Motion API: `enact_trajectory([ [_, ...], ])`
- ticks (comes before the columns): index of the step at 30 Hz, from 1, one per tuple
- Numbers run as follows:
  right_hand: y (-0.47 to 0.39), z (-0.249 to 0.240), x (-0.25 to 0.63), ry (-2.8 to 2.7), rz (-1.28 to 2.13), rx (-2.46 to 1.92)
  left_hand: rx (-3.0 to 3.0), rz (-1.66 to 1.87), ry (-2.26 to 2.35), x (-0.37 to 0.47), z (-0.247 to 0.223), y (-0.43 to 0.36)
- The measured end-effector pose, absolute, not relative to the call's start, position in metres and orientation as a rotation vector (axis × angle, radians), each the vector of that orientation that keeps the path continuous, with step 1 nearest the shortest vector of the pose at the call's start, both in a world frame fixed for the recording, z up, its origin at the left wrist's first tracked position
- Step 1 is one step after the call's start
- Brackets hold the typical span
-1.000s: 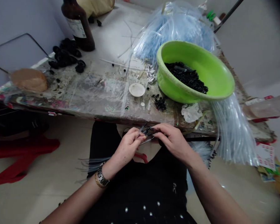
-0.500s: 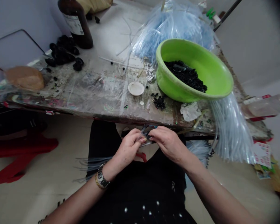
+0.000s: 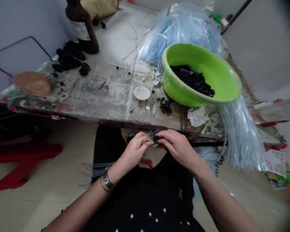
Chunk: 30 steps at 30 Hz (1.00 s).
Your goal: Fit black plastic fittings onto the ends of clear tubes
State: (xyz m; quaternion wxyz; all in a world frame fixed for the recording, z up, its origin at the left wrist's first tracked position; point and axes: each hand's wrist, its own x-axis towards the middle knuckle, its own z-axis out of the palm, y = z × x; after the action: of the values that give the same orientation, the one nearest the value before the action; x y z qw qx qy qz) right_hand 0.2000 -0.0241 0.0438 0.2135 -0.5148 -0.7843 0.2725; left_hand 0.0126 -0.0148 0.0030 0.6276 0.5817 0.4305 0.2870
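Note:
My left hand (image 3: 134, 149) is closed around a bundle of thin clear plastic tubes (image 3: 100, 168), whose far ends stick out to the left behind my wrist. Beside its fingertips, small black pieces (image 3: 155, 138) show at the near ends of the tubes. The fingers of my right hand (image 3: 178, 146) are pinched together at these black pieces; which one they grip is hidden. Both hands are close together over my lap, just below the table's front edge.
A green basin (image 3: 222, 71) holding many black pieces stands on the worn table (image 3: 87, 100). Around it are a large pile of clear tubes (image 3: 183, 25), a small white dish (image 3: 142, 93), a loose black heap (image 3: 165, 106), a brown bottle (image 3: 83, 29) and crumpled plastic (image 3: 197, 116).
The fingers of my right hand have shifted slightly at the tube ends, and more of the black pieces shows between the hands. My left hand keeps its hold. The view has moved a little.

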Motion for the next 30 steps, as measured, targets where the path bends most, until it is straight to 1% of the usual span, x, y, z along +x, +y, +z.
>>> enact_trajectory([
  [4,-0.029,0.048,0.204,-2.014,0.632,-1.462,1.381,0.686,1.028,0.011,0.0,-0.011],
  [8,-0.033,0.052,0.187,-2.031,0.592,-1.411,1.511,0.696,1.029,0.013,-0.001,-0.014],
  [14,-0.03,0.048,0.169,-2.059,0.646,-1.443,1.506,0.661,1.023,0.01,-0.002,-0.018],
  [22,-0.028,0.04,0.179,-1.88,0.753,-1.417,1.261,0.766,0.848,-0.003,-0.007,-0.012],
  [25,-0.028,0.034,0.181,-1.838,0.753,-1.414,1.179,0.757,0.848,-0.005,-0.007,-0.01],
  [30,-0.028,0.029,0.18,-1.795,0.744,-1.403,1.295,0.679,0.849,-0.006,-0.01,-0.008],
])
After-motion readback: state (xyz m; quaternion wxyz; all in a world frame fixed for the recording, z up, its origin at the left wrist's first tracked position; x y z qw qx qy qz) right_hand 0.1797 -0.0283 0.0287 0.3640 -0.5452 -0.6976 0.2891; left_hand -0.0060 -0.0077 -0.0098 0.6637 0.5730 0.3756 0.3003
